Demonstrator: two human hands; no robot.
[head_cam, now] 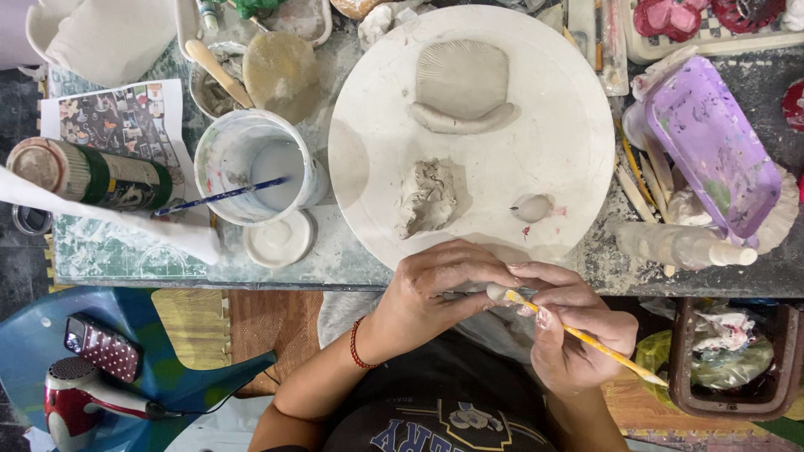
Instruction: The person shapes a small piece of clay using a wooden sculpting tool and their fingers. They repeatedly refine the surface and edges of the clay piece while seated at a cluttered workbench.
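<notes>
Left hand [440, 285]: my fingers closed round a small clay piece [497, 292], held just below the white board [578, 142].
Right hand [569, 331]: pinching a yellow brush [586, 339], tip on the piece.
Touch: I'd judge light, short strokes, turning the piece slowly.

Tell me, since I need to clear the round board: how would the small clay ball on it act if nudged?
The clay ball looks rounded, so it would probably roll across the flat white board. It looks like soft, unfired clay, like the rough lump beside it, so a firm pinch might dent it. Being small, it is likely light.
</notes>
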